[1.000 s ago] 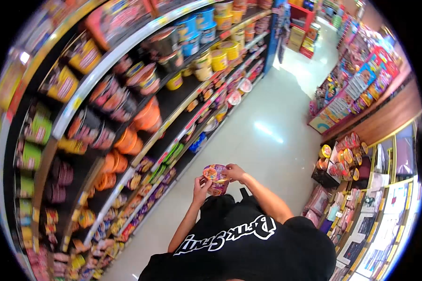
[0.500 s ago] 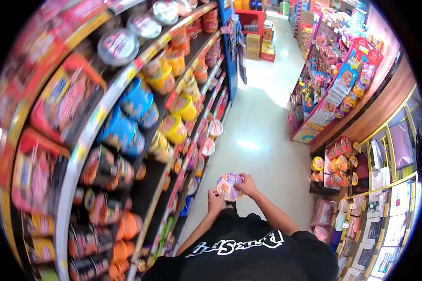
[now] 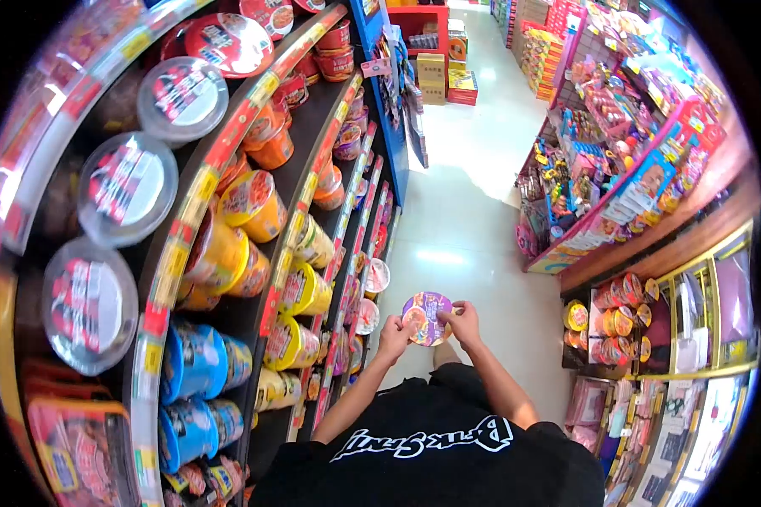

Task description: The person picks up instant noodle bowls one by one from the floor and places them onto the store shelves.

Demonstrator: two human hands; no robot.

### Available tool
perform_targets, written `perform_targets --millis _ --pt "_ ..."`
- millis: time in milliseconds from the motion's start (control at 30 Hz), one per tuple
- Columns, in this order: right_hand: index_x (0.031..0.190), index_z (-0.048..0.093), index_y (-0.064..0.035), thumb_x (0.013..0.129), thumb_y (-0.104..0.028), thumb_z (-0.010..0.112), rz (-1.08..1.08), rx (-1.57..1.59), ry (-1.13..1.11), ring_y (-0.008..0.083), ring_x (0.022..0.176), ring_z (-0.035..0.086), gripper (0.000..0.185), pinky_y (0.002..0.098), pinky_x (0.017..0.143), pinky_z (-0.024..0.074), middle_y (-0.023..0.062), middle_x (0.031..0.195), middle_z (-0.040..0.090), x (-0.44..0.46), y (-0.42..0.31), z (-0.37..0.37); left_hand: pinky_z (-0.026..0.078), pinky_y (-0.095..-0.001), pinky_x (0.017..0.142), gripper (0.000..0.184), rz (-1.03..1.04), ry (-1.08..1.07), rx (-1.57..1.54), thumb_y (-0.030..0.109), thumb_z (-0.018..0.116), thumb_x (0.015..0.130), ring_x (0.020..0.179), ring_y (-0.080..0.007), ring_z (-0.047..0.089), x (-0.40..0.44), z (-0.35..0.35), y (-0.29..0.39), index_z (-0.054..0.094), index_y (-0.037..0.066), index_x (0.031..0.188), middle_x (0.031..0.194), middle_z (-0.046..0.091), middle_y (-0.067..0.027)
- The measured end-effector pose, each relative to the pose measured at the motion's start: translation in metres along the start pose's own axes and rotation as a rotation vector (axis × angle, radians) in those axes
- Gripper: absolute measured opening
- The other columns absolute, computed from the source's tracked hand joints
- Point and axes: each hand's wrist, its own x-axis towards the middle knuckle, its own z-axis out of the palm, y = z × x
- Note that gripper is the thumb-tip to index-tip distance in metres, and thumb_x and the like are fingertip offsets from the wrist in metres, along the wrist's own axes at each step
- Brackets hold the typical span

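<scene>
Between my two hands is an instant noodle bowl with a round purple lid [image 3: 429, 314], its printed top facing up toward me. My left hand [image 3: 393, 340] grips its left edge, fingers partly hidden under the rim. On the opposite side, my right hand [image 3: 463, 324] closes on the rim, thumb lying over the lid. The bowl's sides are hidden beneath the lid. It is held in front of my black shirt, above the pale floor.
Tall shelves on the left carry yellow noodle cups [image 3: 294, 342], blue noodle tubs [image 3: 190, 359] and clear-lidded bowls [image 3: 127, 188]. A toy and sweets rack [image 3: 600, 160] stands on the right, with stacked noodle cups [image 3: 621, 317] below it. The tiled aisle [image 3: 461, 211] runs ahead; cartons [image 3: 432, 76] stand at its far end.
The noodle bowl has shifted slightly right and up with both hands. My left hand now holds its left edge more firmly. The view has turned, with the left shelves sliding past.
</scene>
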Motion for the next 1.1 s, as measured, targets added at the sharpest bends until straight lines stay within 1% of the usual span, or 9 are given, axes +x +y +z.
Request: perform_targets --millis 200,333,467,600,733,767,867,1033,1100 --pt "0.099 0.053 0.0037 0.071 -0.02 0.073 0.038 0.276 -0.157 0.0152 0.077 0.055 0.042 0.0274 0.062 0.0465 0.0088 0.083 0.056 0.141 -0.03 0.043 0.053 -0.0302 0.062 0.021 0.047 0.197 -0.181 0.011 0.061 0.083 0.075 -0.0156 0.058 0.115 0.009 0.091 0.041 0.005 0.083 0.085 0.053 -0.0071" --pt "0.128 0.035 -0.0067 0.079 -0.013 0.066 -0.047 0.334 -0.362 0.0202 0.088 0.058 0.058 0.0321 0.068 0.0527 0.0124 0.118 0.046 0.195 -0.099 0.073 0.05 -0.0279 0.059 0.021 0.192 0.331 -0.223 0.014 0.059 0.086 0.074 -0.0132 0.056 0.193 0.012 0.152 0.041 0.005 0.083 0.083 0.051 -0.0047" --pt "0.137 0.026 -0.0099 0.083 -0.002 0.057 -0.052 0.556 -0.593 0.0206 0.094 0.058 0.062 0.0319 0.072 0.0539 0.0102 0.125 0.041 0.277 -0.152 0.102 0.053 -0.0297 0.062 0.022 0.223 0.39 -0.217 0.019 0.057 0.088 0.076 -0.015 0.054 0.268 -0.001 0.18 0.039 0.006 0.088 0.086 0.046 -0.0057" --pt "0.137 0.028 -0.0096 0.084 -0.002 0.056 -0.157 0.496 -0.558 0.02 0.092 0.058 0.061 0.03 0.071 0.0541 0.0099 0.123 0.043 0.351 -0.201 0.131 0.053 -0.0331 0.072 0.02 0.282 0.366 -0.503 0.017 0.053 0.09 0.085 -0.0175 0.054 0.315 0.004 0.225 0.038 0.005 0.091 0.094 0.044 -0.0073" --pt "0.136 0.03 -0.0079 0.084 -0.002 0.056 -0.174 0.46 -0.67 0.0192 0.092 0.058 0.058 0.029 0.071 0.0541 0.0091 0.122 0.044 0.403 -0.253 0.149 0.052 -0.0346 0.077 0.02 0.364 0.502 -0.347 0.019 0.051 0.091 0.091 -0.0176 0.052 0.379 -0.007 0.239 0.038 0.004 0.092 0.096 0.044 -0.0076" --pt "0.137 0.028 -0.0082 0.084 -0.003 0.056 -0.21 0.416 -0.723 0.017 0.092 0.057 0.06 0.0274 0.07 0.0533 0.0088 0.124 0.043 0.417 -0.261 0.155 0.047 -0.0257 0.067 0.021 0.381 0.498 -0.585 0.02 0.051 0.091 0.085 -0.0131 0.049 0.383 0.0 0.257 0.041 0.001 0.092 0.093 0.046 -0.0071" --pt "0.134 0.032 -0.0058 0.082 -0.002 0.056 -0.342 0.3 -0.709 0.0094 0.07 0.055 0.058 0.0215 0.058 0.0476 0.0058 0.109 0.052 0.45 -0.274 0.179 0.047 -0.0251 0.065 0.02 0.388 0.619 -0.564 0.019 0.05 0.092 0.085 -0.0131 0.049 0.426 -0.006 0.255 0.041 0.002 0.09 0.093 0.046 -0.0075" --pt "0.14 0.024 -0.0096 0.084 -0.005 0.059 -0.214 0.364 -0.817 0.0123 0.078 0.058 0.066 0.0249 0.067 0.0485 0.0087 0.109 0.056 0.478 -0.3 0.201 0.037 -0.0314 0.093 0.038 0.477 0.694 -0.419 0.02 0.044 0.094 0.108 -0.0204 0.049 0.439 -0.013 0.295 0.042 -0.006 0.121 0.119 0.05 -0.0152" --pt "0.141 0.022 -0.011 0.085 -0.009 0.061 -0.229 0.368 -0.943 0.0124 0.083 0.058 0.068 0.0258 0.071 0.048 0.0071 0.107 0.058 0.496 -0.306 0.209 0.035 -0.0327 0.095 0.039 0.538 0.654 -0.425 0.024 0.043 0.095 0.11 -0.0216 0.046 0.458 -0.017 0.29 0.043 -0.005 0.121 0.12 0.049 -0.013"
